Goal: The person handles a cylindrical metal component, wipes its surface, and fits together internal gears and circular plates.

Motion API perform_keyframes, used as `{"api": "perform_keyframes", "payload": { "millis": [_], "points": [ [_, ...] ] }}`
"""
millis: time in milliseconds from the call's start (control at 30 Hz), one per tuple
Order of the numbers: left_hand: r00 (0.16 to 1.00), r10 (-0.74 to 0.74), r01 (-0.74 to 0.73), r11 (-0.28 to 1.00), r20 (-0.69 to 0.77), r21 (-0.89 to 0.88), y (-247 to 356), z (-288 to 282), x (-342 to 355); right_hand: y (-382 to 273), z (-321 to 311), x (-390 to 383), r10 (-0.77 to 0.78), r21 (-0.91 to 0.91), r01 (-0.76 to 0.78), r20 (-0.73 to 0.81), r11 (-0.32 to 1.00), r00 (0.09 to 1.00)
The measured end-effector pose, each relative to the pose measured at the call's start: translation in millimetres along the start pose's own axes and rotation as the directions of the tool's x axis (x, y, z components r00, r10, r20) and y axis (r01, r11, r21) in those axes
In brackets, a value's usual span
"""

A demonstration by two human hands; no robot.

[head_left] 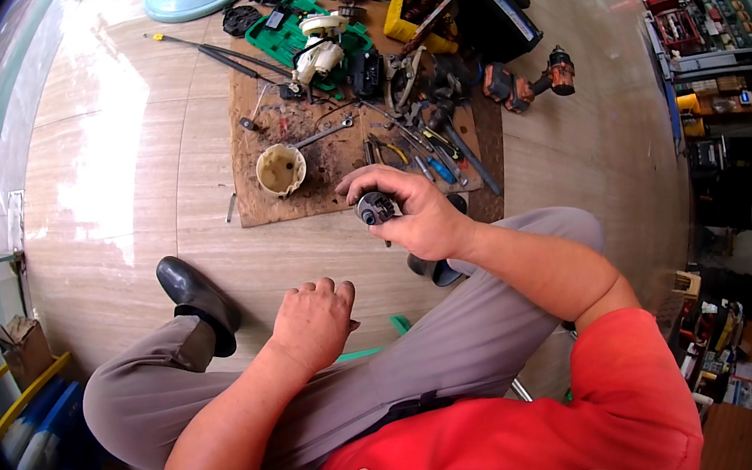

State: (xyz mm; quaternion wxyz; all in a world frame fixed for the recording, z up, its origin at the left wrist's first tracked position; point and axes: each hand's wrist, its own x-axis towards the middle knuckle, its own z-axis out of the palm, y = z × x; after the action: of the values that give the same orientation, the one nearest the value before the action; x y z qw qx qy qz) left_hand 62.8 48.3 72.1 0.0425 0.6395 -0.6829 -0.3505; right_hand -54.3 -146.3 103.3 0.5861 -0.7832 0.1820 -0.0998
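Now my right hand (423, 216) grips a dark cylindrical part (376, 207) right of a round cream tub (273, 178); left hand (310, 324) half-curled, contents unclear.

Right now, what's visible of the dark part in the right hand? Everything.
The dark part is small, its roughly round end facing the camera, with a smaller round piece on it. It looks grimy; metal or plastic, I can't tell. The right hand holds it aloft between thumb and fingers, which hide its far side.
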Motion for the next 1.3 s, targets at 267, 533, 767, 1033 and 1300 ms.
{"api": "perform_keyframes", "payload": {
  "millis": [267, 533, 767, 1033, 1300],
  "points": [
    [1.000, 0.002, -0.002, 1.000, 0.002, 0.000, 0.1, 0.2, 0.0, 3.8, -0.4, -0.8, 0.004, 0.002, -0.004, 0.030, 1.000, 1.000],
    [1.000, -0.005, 0.005, 1.000, 0.017, 0.011, 0.7, -0.6, -0.2, 1.0, -1.6, -0.5, 0.085, 0.176, -0.092, 0.047, 0.980, 0.995],
    [1.000, -0.003, 0.002, 1.000, 0.014, 0.025, 1.1, -1.0, -1.0, 1.4, -3.4, 0.4, 0.106, 0.317, -0.142, 0.126, 0.938, 0.986],
    [1.000, -0.004, 0.003, 1.000, 0.023, 0.025, 1.6, -2.3, -1.3, 3.4, -1.8, 0.0, 0.073, 0.270, -0.118, 0.171, 0.956, 0.983],
    [1.000, -0.001, 0.000, 0.999, 0.019, 0.032, 2.1, -3.2, -1.1, 3.9, -0.1, -0.8, 0.069, 0.209, -0.103, 0.166, 0.972, 0.984]
  ]
}}
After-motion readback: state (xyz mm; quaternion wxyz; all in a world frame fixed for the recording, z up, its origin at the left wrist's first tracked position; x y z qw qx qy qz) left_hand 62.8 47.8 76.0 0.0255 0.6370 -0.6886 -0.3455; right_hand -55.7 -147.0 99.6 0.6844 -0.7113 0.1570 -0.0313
